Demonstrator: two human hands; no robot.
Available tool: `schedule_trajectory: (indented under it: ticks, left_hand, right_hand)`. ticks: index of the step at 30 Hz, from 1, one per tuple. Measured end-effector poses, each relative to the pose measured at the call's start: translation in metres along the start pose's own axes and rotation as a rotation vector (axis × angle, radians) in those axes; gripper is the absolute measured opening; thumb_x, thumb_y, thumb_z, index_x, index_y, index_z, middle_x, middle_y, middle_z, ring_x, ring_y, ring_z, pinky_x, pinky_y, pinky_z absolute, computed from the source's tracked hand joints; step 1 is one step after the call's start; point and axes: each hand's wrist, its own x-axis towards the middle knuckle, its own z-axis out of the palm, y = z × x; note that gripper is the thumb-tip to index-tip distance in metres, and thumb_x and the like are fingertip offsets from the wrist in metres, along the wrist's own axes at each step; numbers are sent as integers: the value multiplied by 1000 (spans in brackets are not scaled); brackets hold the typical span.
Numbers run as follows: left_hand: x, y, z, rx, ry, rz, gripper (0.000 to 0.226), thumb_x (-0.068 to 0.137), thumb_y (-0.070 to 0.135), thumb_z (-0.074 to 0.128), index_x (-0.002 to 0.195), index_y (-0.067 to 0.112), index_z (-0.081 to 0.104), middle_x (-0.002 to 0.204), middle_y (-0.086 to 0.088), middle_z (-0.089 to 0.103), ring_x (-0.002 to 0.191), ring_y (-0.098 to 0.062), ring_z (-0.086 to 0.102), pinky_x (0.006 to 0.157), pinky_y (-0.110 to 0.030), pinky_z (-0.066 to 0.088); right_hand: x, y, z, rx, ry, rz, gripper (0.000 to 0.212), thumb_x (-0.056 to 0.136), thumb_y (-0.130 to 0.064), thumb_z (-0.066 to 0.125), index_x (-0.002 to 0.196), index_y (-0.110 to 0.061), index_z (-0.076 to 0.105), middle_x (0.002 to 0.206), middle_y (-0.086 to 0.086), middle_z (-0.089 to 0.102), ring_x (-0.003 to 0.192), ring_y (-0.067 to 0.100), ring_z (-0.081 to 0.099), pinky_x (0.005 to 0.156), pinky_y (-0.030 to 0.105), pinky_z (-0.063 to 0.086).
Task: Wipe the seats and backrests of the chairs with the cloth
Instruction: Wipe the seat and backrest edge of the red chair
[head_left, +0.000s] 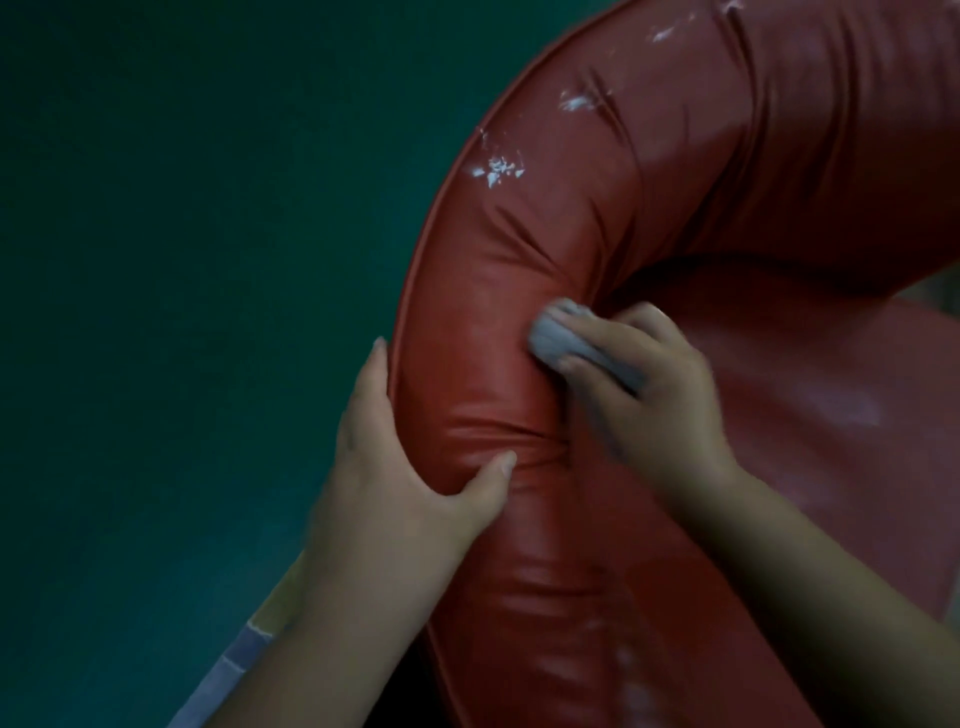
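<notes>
While the right hand (644, 384) presses a bunched grey cloth (566, 340) into the fold where the curved backrest (519, 291) meets the seat (810, 384), the left hand (410, 457) steadies the chair from the outer side. The right hand's fingers are curled round the cloth and grip it, near the centre of the frame. The left hand grasps the padded roll of the backrest at the lower centre: its thumb lies on the red cover and its fingers go round the outer edge.

I judge that the wiping is in the middle and not near the end. White flaky marks (498, 169) show on the backrest in the upper middle of the frame, and more of them toward the upper right, so that part seems not yet cleaned, or the cover itself is peeling there; I cannot tell which. The seat at the right shines a little, but whether it is already wiped is not clear. Only one chair is visible; other chairs cannot be judged.
</notes>
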Motion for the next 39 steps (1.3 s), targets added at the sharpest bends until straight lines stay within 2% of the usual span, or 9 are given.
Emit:
schedule_trajectory:
  ticks: [3, 8, 14, 18, 22, 27, 32, 35, 39]
  left_hand:
    - [27, -3, -1, -8, -35, 48, 114, 55, 60, 73, 151, 36, 17, 154, 17, 32, 136, 0, 37, 112, -27, 33]
    - [76, 3, -7, 14, -72, 171, 109, 53, 68, 63, 149, 41, 18, 152, 21, 31, 132, 10, 33, 100, -5, 25]
    - [118, 11, -22, 6, -254, 203, 99, 51, 72, 65, 141, 50, 29, 132, 26, 52, 115, 5, 53, 98, -24, 45]
    - [134, 11, -20, -20, -333, 203, 91, 49, 73, 63, 133, 50, 37, 105, 34, 55, 93, 15, 54, 75, -3, 38]
    - [140, 11, -13, -13, -342, 197, 95, 51, 67, 67, 137, 37, 40, 102, 22, 53, 90, 5, 55, 70, -7, 37]
    - [139, 6, -10, 14, -360, 190, 105, 42, 74, 57, 138, 36, 33, 111, 12, 61, 101, -15, 64, 83, -29, 51]
    - [141, 8, -13, 30, -368, 164, 110, 40, 79, 52, 140, 38, 32, 118, 7, 62, 105, -18, 63, 84, -34, 52]
    - [141, 9, -13, 40, -372, 162, 112, 40, 79, 51, 142, 36, 30, 120, 7, 61, 104, -17, 63, 86, -34, 52]
    - [140, 10, -15, 70, -391, 132, 113, 40, 79, 49, 143, 38, 27, 129, 5, 59, 110, -18, 62, 85, -31, 50]
  right_hand:
    - [-6, 17, -16, 49, 192, 188, 35, 83, -17, 71, 116, -25, 63, 91, 8, 61, 83, 3, 60, 81, 9, 41]
    - [67, -27, 18, 45, 244, -22, 37, 84, -37, 64, 121, -34, 64, 89, -7, 52, 80, 1, 54, 79, 12, 43]
    - [24, -4, 19, 12, 345, 301, 36, 84, -12, 70, 119, -20, 63, 89, 11, 57, 81, 19, 58, 79, 11, 40]
    - [65, -27, 23, 68, 532, 217, 35, 86, -26, 66, 120, -26, 61, 91, 5, 60, 84, 2, 56, 82, 9, 40]
    - [100, -44, 34, -61, 345, 129, 37, 85, -28, 69, 122, -26, 64, 87, 5, 52, 78, 11, 54, 75, 16, 44]
    - [85, -43, 32, 57, 555, 237, 36, 86, -18, 68, 121, -20, 60, 88, 14, 55, 79, 8, 53, 79, 11, 40]
    - [125, -57, 30, -258, 118, 21, 34, 85, -38, 67, 118, -31, 66, 86, 2, 49, 78, 11, 50, 68, 29, 46]
    - [148, -49, 21, -266, 151, 99, 34, 86, -39, 65, 119, -31, 66, 88, -1, 49, 81, 10, 50, 71, 36, 48]
    - [114, -53, 28, -282, 170, 59, 35, 87, -40, 60, 119, -26, 67, 83, -2, 44, 74, 9, 46, 61, 29, 43]
